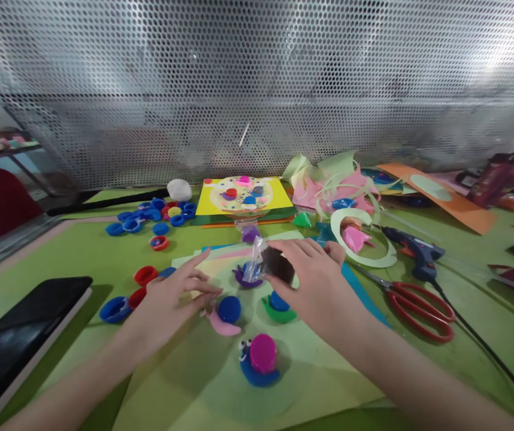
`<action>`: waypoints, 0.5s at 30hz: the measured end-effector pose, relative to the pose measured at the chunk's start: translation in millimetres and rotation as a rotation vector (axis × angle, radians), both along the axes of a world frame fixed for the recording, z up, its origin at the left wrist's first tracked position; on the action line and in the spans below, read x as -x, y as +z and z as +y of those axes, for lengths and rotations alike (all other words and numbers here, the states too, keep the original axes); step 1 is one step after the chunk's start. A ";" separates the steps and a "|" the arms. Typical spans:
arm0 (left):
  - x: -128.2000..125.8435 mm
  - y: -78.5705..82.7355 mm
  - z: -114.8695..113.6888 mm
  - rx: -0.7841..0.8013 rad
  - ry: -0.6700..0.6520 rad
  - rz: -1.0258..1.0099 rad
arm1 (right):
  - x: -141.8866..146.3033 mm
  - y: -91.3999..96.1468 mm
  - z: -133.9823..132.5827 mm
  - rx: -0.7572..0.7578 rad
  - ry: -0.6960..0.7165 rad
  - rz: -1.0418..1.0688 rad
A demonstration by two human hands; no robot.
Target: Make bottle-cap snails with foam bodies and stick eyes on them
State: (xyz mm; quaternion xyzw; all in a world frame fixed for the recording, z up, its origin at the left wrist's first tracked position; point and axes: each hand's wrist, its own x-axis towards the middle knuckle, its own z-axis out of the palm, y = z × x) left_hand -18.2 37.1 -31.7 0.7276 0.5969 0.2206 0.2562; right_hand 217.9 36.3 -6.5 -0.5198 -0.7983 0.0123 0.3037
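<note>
My right hand is closed on a small clear plastic bag with dark contents, held just above a purple snail. Beside a pink snail with a blue cap shell, my left hand rests on the light green paper, index finger stretched out and the other fingers curled, pinching something too small to name. A green snail with a blue shell lies under my right hand. Nearest me sits a blue snail with a pink shell and eyes.
Blue and red bottle caps are scattered at the left. A black tablet lies at the near left. Red scissors and a blue glue gun with its cord lie at the right. A yellow card with a decorated disc and paper scraps sit by the mesh wall.
</note>
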 end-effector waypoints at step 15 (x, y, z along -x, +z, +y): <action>3.8 -0.3 -6.9 -0.023 -0.199 0.208 | -1.0 0.2 0.9 -0.010 -0.011 -0.013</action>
